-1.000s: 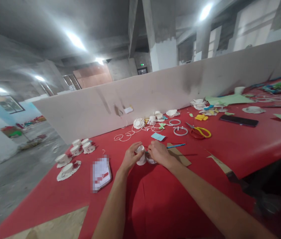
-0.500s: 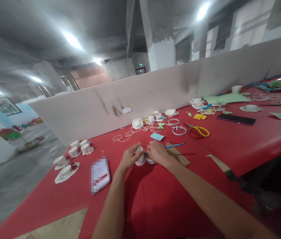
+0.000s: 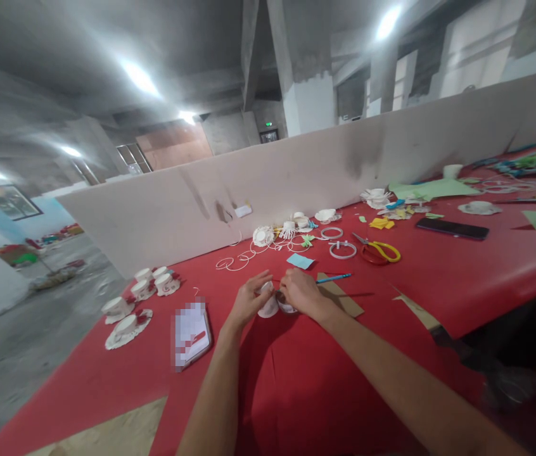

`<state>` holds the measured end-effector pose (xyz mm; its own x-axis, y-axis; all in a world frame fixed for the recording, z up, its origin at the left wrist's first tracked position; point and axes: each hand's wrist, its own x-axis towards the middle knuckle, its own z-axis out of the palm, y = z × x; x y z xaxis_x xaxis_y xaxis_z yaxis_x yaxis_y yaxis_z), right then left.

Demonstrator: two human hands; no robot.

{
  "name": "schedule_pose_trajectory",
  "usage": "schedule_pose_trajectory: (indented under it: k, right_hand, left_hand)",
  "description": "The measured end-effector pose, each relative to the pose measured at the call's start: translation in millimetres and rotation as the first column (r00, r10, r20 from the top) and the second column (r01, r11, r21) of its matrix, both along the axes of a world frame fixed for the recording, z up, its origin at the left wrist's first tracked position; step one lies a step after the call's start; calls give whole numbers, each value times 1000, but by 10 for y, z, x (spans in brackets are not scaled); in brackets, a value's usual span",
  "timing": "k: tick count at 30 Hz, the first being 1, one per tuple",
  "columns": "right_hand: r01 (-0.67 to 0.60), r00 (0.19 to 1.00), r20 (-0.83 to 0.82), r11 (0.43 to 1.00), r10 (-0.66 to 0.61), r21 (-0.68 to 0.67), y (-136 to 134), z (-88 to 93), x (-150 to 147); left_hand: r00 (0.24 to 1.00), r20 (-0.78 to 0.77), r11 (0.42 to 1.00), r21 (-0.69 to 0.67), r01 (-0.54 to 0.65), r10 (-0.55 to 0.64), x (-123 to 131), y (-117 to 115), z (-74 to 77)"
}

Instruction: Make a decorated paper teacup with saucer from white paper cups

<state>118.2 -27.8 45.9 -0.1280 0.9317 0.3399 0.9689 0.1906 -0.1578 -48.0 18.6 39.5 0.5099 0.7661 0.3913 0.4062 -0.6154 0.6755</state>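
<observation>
My left hand [image 3: 250, 296] is curled around a small white paper cup [image 3: 268, 306] that stands on the red tabletop [image 3: 306, 373]. Pressed up to the cup's right side, a low round object [image 3: 287, 305] lies under my right hand [image 3: 301, 291]; its kind is hard to make out. The fingers of my right hand are bent together at that object and the cup, and what is between them is hidden. A blue pen [image 3: 333, 278] and a piece of brown card [image 3: 341, 300] lie just right of this hand.
To the left are a phone [image 3: 192, 334] and several small white cup-shaped crafts [image 3: 128, 324]. Beyond my hands lie a blue paper [image 3: 300, 261], tape rolls [image 3: 343, 249], yellow-handled scissors [image 3: 384, 252] and white string [image 3: 232, 261]. A dark phone [image 3: 452, 228] lies right; a pale board [image 3: 192, 202] stands behind.
My hands stay almost in place at the cup, with only slight finger movement. At the far right edge, another person's hand by the green paper has gone out of view.
</observation>
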Motion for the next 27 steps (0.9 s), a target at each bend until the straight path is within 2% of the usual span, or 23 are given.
schedule_pose_trajectory:
  k: [5,15,27]
  right_hand:
    - [-8,1000,-12,1000,8,14,-8,-4,2]
    - [-9,1000,-4,1000,9,7,-22,23,4]
    - [-18,1000,-7,1000,18,11,-2,2,1]
  left_hand:
    - [998,-30,996,81,-44,46,8,23,13]
    - [999,-40,997,79,21,-18,-31,3,51]
    - [996,-82,998,57,-34,39,-72,24,47]
